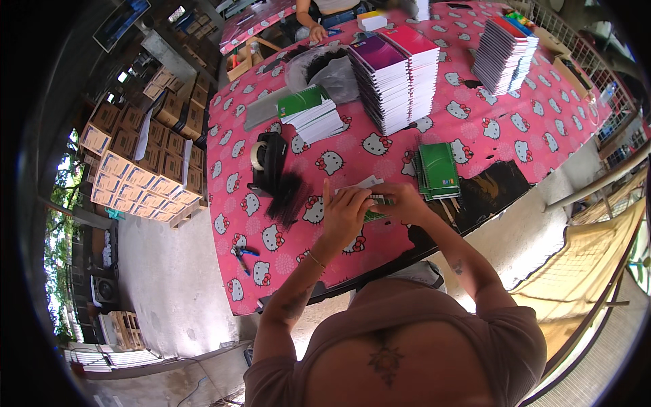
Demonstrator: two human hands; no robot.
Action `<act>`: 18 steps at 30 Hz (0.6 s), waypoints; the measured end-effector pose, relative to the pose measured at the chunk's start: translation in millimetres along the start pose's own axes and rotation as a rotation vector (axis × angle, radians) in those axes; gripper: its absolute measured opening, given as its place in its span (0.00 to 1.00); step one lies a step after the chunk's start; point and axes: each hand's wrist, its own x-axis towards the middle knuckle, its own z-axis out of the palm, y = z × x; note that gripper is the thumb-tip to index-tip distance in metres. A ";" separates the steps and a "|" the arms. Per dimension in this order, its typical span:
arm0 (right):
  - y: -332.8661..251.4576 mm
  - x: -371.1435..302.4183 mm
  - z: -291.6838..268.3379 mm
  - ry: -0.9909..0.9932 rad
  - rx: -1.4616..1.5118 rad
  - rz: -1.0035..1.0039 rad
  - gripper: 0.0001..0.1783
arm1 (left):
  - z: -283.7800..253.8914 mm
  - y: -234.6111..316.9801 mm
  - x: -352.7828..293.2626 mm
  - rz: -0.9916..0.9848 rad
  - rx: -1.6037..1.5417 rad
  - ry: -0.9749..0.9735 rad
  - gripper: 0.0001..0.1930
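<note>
My left hand (346, 209) and my right hand (400, 199) meet over the near part of the table, fingers closed on a small green notebook (371, 217). A bit of its green cover and white paper (369, 182) shows around my fingers; the rest is hidden. To the right of my hands lies a small stack of green spiral notebooks (439, 168). On the left is a loose pile of black binding coils (290, 197), beside a black tape dispenser (272, 159). Blue-handled pliers (243, 256) rest near the table's left edge.
A pink patterned cloth (380, 144) covers the table, torn at a dark patch (498, 190). Farther off stand tall notebook stacks (393, 88), another stack (502, 57), unbound green-covered booklets (312, 114) and a plastic bag (336, 74). Another person's hand (317, 32) rests at the far edge. Cartons (142, 156) stand left.
</note>
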 end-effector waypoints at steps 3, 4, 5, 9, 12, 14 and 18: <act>0.2 -8.9 -19.2 -0.002 0.181 0.067 0.13 | 3.1 1.3 -0.5 0.005 -0.088 0.042 0.09; -1.3 -9.0 -23.8 -0.031 0.235 0.153 0.12 | 3.7 0.9 -1.6 -0.013 -0.102 0.017 0.10; -2.3 -8.4 -25.4 -0.033 0.196 0.137 0.11 | 3.0 1.5 0.0 -0.026 -0.118 -0.012 0.10; 1.7 -3.4 -30.3 -0.074 0.096 0.088 0.10 | -3.4 7.9 5.6 -0.006 -0.138 -0.009 0.11; -3.2 0.1 -30.5 -0.117 0.077 0.112 0.08 | 0.3 -5.2 0.6 0.034 -0.126 -0.054 0.11; -1.3 1.3 -29.7 -0.140 0.105 0.077 0.07 | 1.2 -6.1 -1.7 0.023 -0.139 -0.066 0.11; 6.6 3.0 -23.1 -0.060 -0.094 -0.128 0.07 | -4.0 4.7 8.1 0.034 -0.121 -0.081 0.11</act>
